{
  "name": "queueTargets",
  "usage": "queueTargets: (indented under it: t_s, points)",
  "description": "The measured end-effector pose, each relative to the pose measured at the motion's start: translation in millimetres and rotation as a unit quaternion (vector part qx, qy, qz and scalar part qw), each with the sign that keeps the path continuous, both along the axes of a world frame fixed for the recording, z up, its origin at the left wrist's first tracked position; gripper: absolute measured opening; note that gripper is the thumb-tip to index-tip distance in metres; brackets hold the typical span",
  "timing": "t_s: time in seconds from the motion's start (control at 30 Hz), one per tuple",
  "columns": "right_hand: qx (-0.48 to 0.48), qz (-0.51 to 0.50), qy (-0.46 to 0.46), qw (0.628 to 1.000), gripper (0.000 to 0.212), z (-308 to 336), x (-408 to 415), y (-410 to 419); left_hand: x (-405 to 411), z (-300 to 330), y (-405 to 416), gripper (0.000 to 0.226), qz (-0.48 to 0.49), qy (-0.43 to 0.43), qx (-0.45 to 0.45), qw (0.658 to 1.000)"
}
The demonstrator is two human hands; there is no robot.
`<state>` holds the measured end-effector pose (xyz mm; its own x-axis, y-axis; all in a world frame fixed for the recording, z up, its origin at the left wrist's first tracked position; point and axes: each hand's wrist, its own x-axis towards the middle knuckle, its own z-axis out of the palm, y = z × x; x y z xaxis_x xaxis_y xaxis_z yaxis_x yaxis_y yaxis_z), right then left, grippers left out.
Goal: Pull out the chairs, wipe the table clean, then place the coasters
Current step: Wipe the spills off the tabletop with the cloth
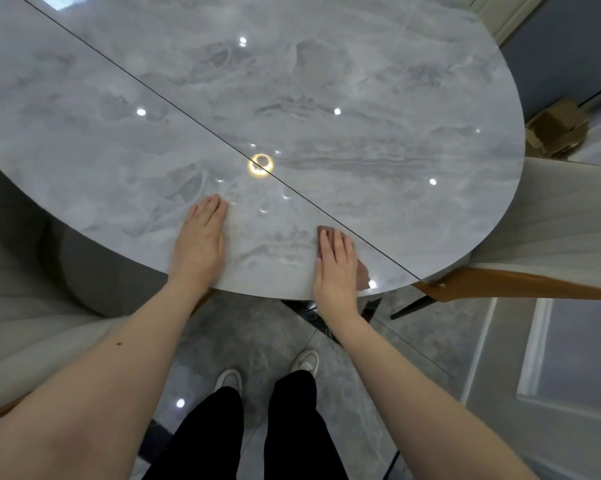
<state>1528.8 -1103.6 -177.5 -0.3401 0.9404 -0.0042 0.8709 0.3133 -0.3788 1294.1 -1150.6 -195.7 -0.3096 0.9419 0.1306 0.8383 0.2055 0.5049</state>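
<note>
A glossy grey marble table (pixel 292 98) with a rounded edge fills the upper view; a thin dark seam crosses it diagonally. My left hand (pixel 200 242) lies flat on the top near the front edge, fingers together, holding nothing. My right hand (pixel 337 268) presses flat on a brown cloth (pixel 361 271) by the front edge, just left of the seam; most of the cloth is hidden under the palm. A pale upholstered chair (pixel 541 237) with a wooden frame stands at the table's right side. Another pale chair (pixel 32 323) sits at the left. No coasters are in view.
A cardboard box (pixel 557 128) lies on the floor beyond the table's right edge. My legs and shoes (pixel 268 375) stand on shiny grey floor tiles below the table edge. Ceiling lights reflect on the tabletop.
</note>
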Motion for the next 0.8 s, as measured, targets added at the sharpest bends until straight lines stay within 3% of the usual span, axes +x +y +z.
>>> queueTargets:
  t_s: [0.2, 0.37, 0.53, 0.63, 0.8]
  points:
    - [-0.003, 0.199, 0.048, 0.979, 0.056, -0.8, -71.0, -48.9, -1.3, 1.5, 1.2, 0.053, -0.010, 0.004, -0.005, 1.000]
    - [-0.005, 0.308, 0.013, 0.951, 0.060, 4.6, -22.4, -41.9, -1.0, 2.3, 0.3, 0.051, -0.012, 0.017, -0.009, 1.000]
    - [0.003, 0.090, -0.003, 0.996, 0.057, 8.5, 79.9, 3.2, 4.2, 5.3, 0.3, 0.051, -0.004, 0.028, -0.015, 0.999]
    - [-0.004, -0.004, -0.026, 1.000, 0.056, 13.0, 67.6, 18.4, 4.6, 4.2, 0.8, 0.051, 0.003, 0.029, -0.017, 0.999]
    - [-0.034, 0.034, -0.022, 0.999, 0.069, 10.6, -27.1, 22.6, 5.4, 6.3, 1.4, 0.051, 0.005, 0.030, -0.021, 0.999]
